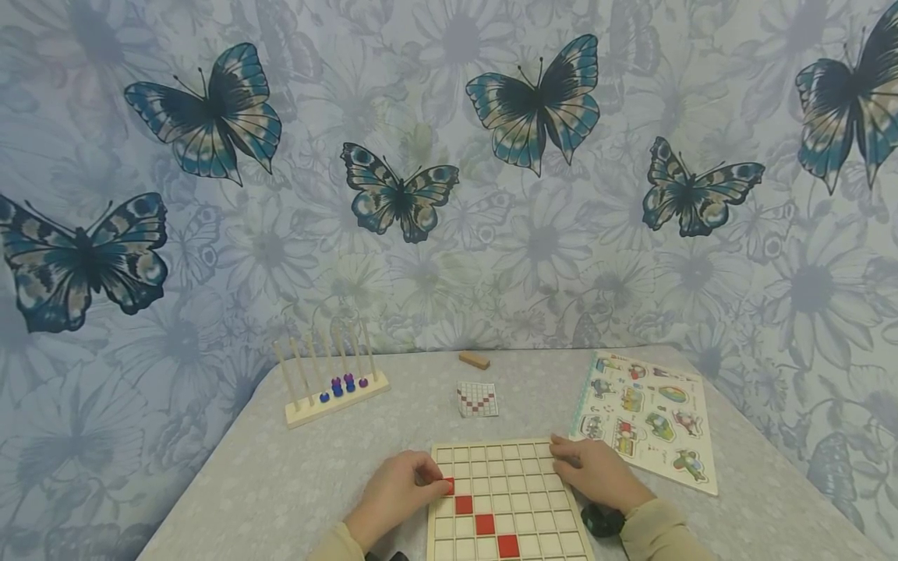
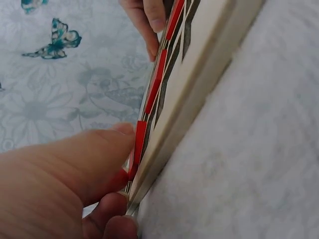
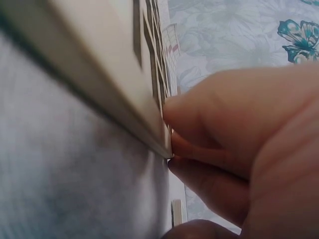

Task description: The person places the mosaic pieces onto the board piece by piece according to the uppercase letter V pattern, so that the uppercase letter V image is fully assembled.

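Head view: in the lower middle of the frame, the left hand [image 1: 394, 496] has its thumb and forefinger closed round a red tile [image 1: 450, 482] at the left edge of the gridded board [image 1: 517, 485]. Three more red tiles [image 1: 486, 524] step down diagonally to the lower right, each in its own cell. The right hand [image 1: 599, 471] pinches the board's upper right corner. Above the board lie a small grid card [image 1: 478, 400] with a red zigzag and, higher, a wooden block [image 1: 475, 361]; to the left is a peg stand [image 1: 337, 403] with blue and purple beads, to the right a picture board [image 1: 659, 421]

Left wrist view: the left hand fills the lower left, thumb touching the nearest red tile at centre; whether that tile sits fully in its cell, I cannot tell

Right wrist view: the right hand comes from the right, thumb on the board's rim and fingers at its corner, near mid-frame
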A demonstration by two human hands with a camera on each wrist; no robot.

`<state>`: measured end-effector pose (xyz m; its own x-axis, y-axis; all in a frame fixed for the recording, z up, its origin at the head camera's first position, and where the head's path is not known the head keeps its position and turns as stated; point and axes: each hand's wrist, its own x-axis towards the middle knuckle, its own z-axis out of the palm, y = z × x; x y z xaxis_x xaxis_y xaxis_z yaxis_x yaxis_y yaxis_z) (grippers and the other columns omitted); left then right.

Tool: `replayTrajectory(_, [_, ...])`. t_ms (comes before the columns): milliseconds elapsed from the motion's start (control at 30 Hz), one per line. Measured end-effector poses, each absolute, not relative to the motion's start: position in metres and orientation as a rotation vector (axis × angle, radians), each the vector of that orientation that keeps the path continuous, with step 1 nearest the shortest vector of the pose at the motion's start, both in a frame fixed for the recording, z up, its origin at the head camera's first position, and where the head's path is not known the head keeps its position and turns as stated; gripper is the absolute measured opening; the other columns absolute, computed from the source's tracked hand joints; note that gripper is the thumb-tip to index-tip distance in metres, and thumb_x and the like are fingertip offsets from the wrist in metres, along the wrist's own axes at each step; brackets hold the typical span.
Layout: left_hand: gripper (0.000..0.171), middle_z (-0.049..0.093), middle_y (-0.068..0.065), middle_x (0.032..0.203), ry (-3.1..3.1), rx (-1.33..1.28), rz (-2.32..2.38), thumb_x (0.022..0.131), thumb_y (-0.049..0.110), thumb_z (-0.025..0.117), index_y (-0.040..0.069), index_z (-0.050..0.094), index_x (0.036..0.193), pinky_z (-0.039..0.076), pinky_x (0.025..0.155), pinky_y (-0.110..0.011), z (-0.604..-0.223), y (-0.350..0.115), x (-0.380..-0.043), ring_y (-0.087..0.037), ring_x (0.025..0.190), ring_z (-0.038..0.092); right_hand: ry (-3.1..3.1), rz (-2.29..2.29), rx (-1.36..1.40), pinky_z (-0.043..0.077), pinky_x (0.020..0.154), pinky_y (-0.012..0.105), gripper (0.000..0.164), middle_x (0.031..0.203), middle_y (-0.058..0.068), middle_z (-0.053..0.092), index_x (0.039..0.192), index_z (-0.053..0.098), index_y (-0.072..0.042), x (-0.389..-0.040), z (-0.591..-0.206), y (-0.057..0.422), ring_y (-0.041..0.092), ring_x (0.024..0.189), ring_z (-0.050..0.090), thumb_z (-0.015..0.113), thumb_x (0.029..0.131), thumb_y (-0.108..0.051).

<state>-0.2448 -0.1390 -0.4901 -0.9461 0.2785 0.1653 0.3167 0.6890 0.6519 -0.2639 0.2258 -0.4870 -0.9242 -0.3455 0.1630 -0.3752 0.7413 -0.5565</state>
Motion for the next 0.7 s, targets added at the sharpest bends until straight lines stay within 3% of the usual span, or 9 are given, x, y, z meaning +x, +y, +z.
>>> replayTrajectory(100, [0.024,0.064,0.016,0.082,-2.849,-0.496,-1.105,0.084,0.049,0.082,0.030,0.069,0.084,0.043,0.064,-0.026,-0.4900,-0.1384,-0.2439,-0.001,0.073,0.055,-2.883,0.942,0.593,0.048,0.103,0.057,0.037,0.144,0.006,0.063,0.129,0.072,-0.009,-0.2639,-0.4874,0.2257,0.036,0.129,0.062,0.069,0.098,-0.029])
replayTrajectory(367, [0.016,0.065,0.014,0.084,-2.835,-0.489,-1.113,0.088,0.040,0.080,0.027,0.071,0.089,0.044,0.063,-0.026,-0.4887,-0.1377,-0.2436,-0.002,0.073,0.055,-2.883,0.941,0.591,0.048,0.104,0.057,0.038,0.144,0.007,0.062,0.130,0.071,-0.008,-0.2636,-0.4868,0.2249,0.037,0.130,0.061,0.069,0.098,-0.029])
replayTrajectory(700, [0.010,0.065,0.014,0.090,-2.827,-0.521,-1.151,0.088,0.042,0.080,0.033,0.077,0.091,0.043,0.060,-0.025,-0.4909,-0.1385,-0.2437,-0.003,0.071,0.052,-2.881,0.938,0.588,0.048,0.103,0.058,0.036,0.144,0.007,0.063,0.130,0.071,-0.009,-0.2627,-0.4857,0.2244,0.038,0.129,0.061,0.069,0.099,-0.027])
